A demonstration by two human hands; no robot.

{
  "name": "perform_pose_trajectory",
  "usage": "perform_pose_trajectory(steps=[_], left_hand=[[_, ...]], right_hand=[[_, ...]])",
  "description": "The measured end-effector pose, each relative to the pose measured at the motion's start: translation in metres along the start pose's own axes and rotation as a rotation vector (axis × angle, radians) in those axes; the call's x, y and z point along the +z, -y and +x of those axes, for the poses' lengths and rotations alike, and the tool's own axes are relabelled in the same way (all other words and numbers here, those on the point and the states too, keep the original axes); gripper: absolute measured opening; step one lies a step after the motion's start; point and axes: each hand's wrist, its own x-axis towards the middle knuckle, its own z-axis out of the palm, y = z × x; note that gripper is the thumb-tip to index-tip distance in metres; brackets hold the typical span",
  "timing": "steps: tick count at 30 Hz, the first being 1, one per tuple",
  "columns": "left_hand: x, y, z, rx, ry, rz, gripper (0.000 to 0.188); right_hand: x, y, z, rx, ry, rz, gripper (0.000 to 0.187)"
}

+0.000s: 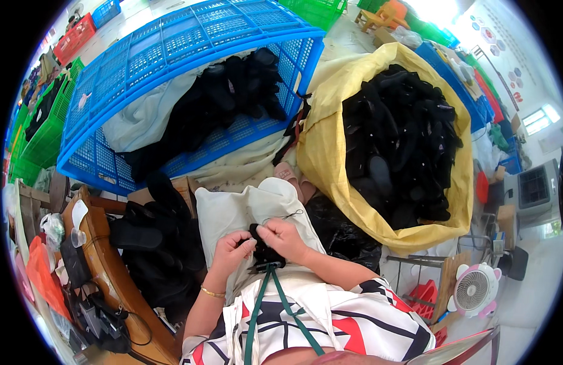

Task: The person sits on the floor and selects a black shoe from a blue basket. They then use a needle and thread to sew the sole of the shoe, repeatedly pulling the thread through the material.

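On my lap, over a pale cloth (224,210), lies a small black fabric piece (268,255), perhaps a slipper part; its full shape is hidden. My left hand (234,248) pinches its near-left side, fingers closed. My right hand (283,239) is also closed on it, fingertips pressed at its upper end beside the left fingers. A thin dark loop (293,213), like thread or wire, sticks out just beyond my right hand. Green straps (280,295) run down my front below the black piece.
A blue plastic crate (172,45) lies on its side ahead, holding black slippers (233,91). To the right stands a yellow sack (327,161) full of black slippers (403,134). More slippers (145,237) pile up left, beside a wooden table (108,267). A fan (474,290) is at right.
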Motion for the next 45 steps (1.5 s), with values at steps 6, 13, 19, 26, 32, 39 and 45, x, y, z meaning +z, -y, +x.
perform_pose_trajectory(steps=[6, 13, 19, 26, 32, 39, 45], left_hand=[[0.0, -0.016, 0.003, 0.028, -0.109, 0.227, 0.014], [0.003, -0.019, -0.001, 0.093, -0.086, 0.23, 0.016], [-0.004, -0.015, -0.005, -0.046, -0.091, -0.005, 0.019], [-0.015, -0.004, -0.007, 0.25, -0.16, 0.46, 0.019], [-0.014, -0.012, -0.014, 0.471, -0.146, 0.748, 0.023], [-0.016, -0.01, -0.011, 0.366, -0.065, 0.645, 0.022], [-0.001, -0.009, 0.005, 0.423, -0.018, 0.58, 0.026]], right_hand=[[-0.008, -0.022, 0.008, 0.28, 0.039, 0.315, 0.03], [-0.002, 0.003, 0.016, 0.134, 0.175, 0.257, 0.013], [0.01, -0.005, 0.026, 0.355, 0.054, 0.561, 0.013], [-0.032, 0.007, 0.034, 0.348, 0.156, 0.603, 0.015], [-0.032, 0.01, 0.027, 0.345, 0.537, 0.372, 0.011], [-0.048, 0.007, 0.023, -0.122, 0.346, -0.731, 0.018], [-0.059, 0.02, 0.018, 0.252, 0.206, -0.011, 0.024]])
